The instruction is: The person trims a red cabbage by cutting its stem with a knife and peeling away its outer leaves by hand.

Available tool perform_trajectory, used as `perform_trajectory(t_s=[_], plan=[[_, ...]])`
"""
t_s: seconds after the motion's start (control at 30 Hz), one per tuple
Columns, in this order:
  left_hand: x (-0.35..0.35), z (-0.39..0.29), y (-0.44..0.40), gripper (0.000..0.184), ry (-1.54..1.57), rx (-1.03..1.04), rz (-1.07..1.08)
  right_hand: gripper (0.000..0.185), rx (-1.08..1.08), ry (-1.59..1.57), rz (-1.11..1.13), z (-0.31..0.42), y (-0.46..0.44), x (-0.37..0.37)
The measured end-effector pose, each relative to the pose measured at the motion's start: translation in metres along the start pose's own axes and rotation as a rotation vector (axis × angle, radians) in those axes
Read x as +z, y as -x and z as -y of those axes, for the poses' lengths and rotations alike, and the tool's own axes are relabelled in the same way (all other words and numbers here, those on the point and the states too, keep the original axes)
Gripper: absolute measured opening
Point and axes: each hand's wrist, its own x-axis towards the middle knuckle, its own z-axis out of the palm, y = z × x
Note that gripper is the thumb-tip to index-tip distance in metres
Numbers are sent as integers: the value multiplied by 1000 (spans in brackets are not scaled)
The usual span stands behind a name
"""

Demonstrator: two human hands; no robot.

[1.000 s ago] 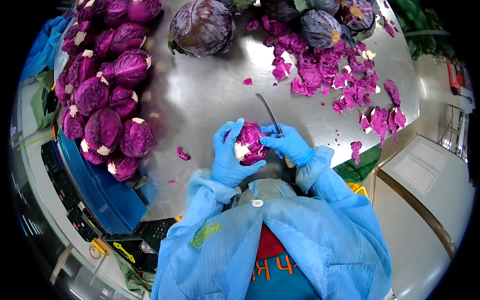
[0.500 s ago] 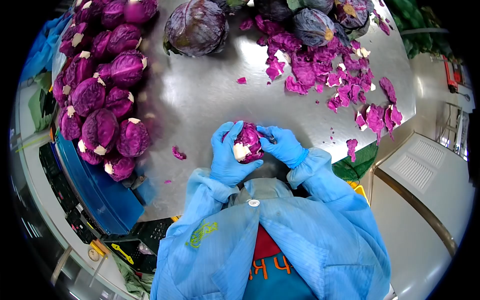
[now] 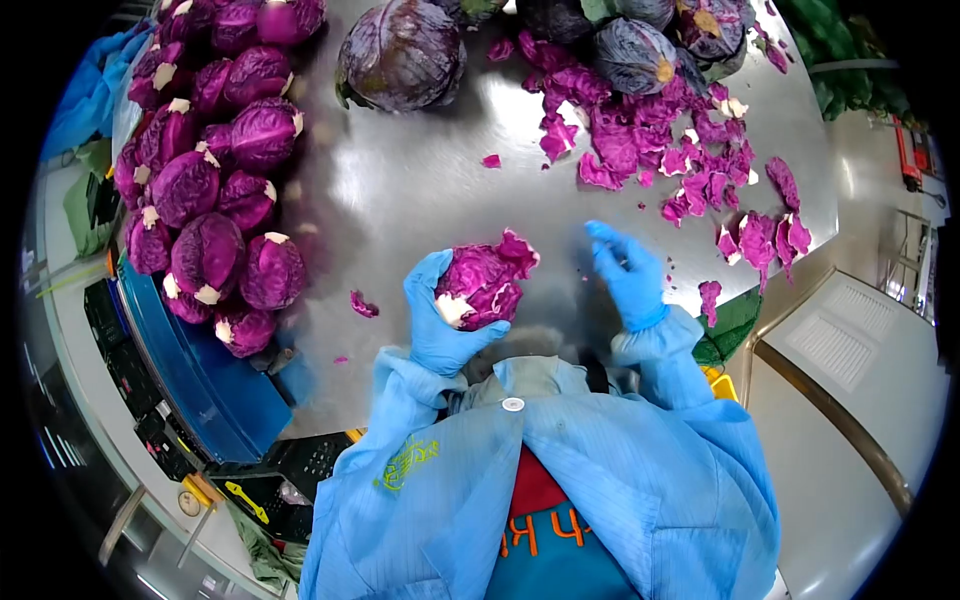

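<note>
My left hand [image 3: 437, 325], in a blue glove, grips a red cabbage [image 3: 482, 285] from its left and lower side. The cabbage is bright purple, with a white cut stem end toward the lower left and a leaf standing loose at its upper right. Off to the right, my gloved right hand [image 3: 630, 278] is raised above the table, apart from the cabbage. Its fingers are extended and somewhat spread, and I see nothing in them. A small purple leaf scrap [image 3: 364, 304] lies to the left of my left hand.
Peeled red cabbages [image 3: 208, 255] are piled along the left of the steel table [image 3: 400, 190]. Darker unpeeled cabbages [image 3: 402, 55] sit at the back. Torn purple leaves [image 3: 620, 140] are strewn over the right side. A blue bin [image 3: 200, 370] stands at lower left.
My right hand has left the cabbage and moved to the right, fingers extending. The cabbage has turned in my left hand, and a loose leaf now stands out at its upper right.
</note>
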Motion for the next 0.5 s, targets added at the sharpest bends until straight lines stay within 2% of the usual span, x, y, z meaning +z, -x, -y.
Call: perform_trajectory(t_s=[0.07, 0.13, 0.17, 0.2, 0.27, 0.33, 0.37, 0.47, 0.5], plan=[[3, -4, -2, 104, 31, 6, -6, 35, -219, -40, 160, 24, 21, 24], [0, -4, 0, 99, 15, 3, 24, 43, -273, 140, 267, 44, 32, 43], [-2, -1, 1, 96, -19, 4, 55, 48, -384, 54, 248, 42, 35, 54], [-5, -1, 0, 92, -53, 6, 85, 55, -398, 183, 270, 42, 37, 57], [1, -2, -2, 82, -165, 55, 53, 61, -570, 415, 236, 41, 34, 59], [7, -9, -5, 75, -217, 85, 18, 58, -630, 442, 224, 33, 31, 57], [15, -17, -5, 72, -121, 23, -42, 57, -662, 458, 218, 29, 29, 55], [17, -17, -5, 69, -247, 7, -51, 44, -747, 318, 218, 17, 23, 55], [20, -21, -6, 69, -178, -14, -70, 40, -744, 325, 208, 18, 22, 54]])
